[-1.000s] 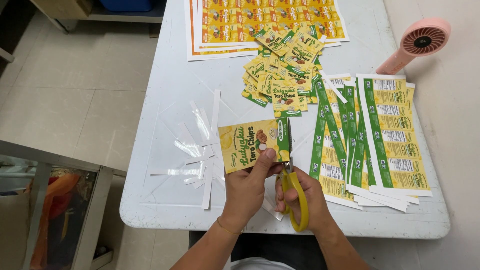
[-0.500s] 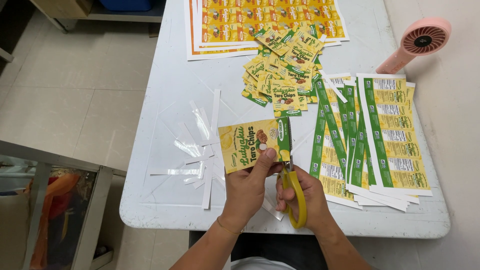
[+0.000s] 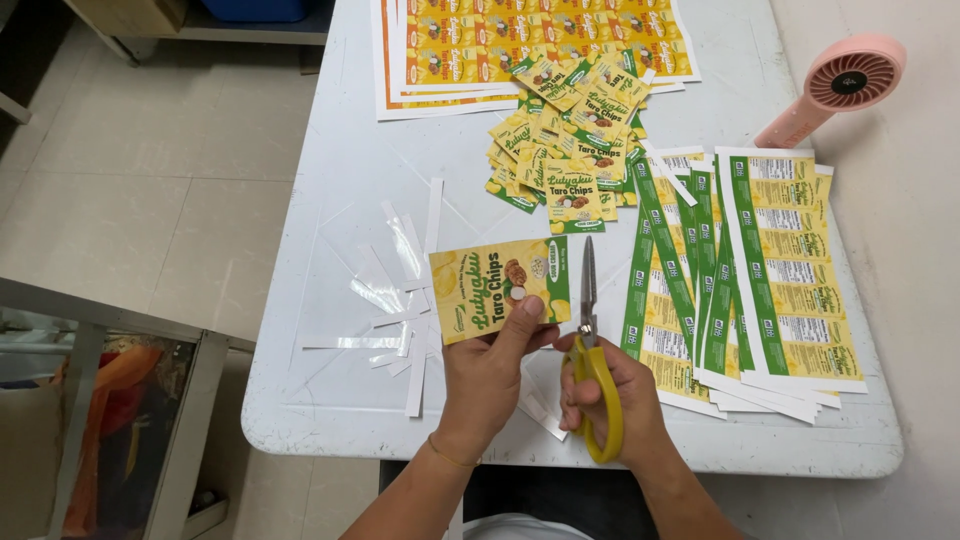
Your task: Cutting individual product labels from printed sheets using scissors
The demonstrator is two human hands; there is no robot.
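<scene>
My left hand (image 3: pixel 490 375) pinches the lower edge of a yellow and green printed label (image 3: pixel 498 288), holding it flat above the white table (image 3: pixel 350 180). My right hand (image 3: pixel 615 400) grips yellow-handled scissors (image 3: pixel 590 345), whose blades point away from me along the label's right edge. The blades look closed and lie just right of the label. A heap of cut labels (image 3: pixel 570 130) lies beyond the scissors.
Thin white paper offcuts (image 3: pixel 405 300) are scattered left of my hands. Stacked green and yellow label strips (image 3: pixel 770 270) lie on the right, uncut printed sheets (image 3: pixel 520 40) at the far edge. A pink hand-held fan (image 3: pixel 835 85) rests at the far right. A metal frame (image 3: pixel 120 400) stands on the left.
The label now sits clear to the left of the scissor blades instead of between them. Both hands stay in nearly the same place.
</scene>
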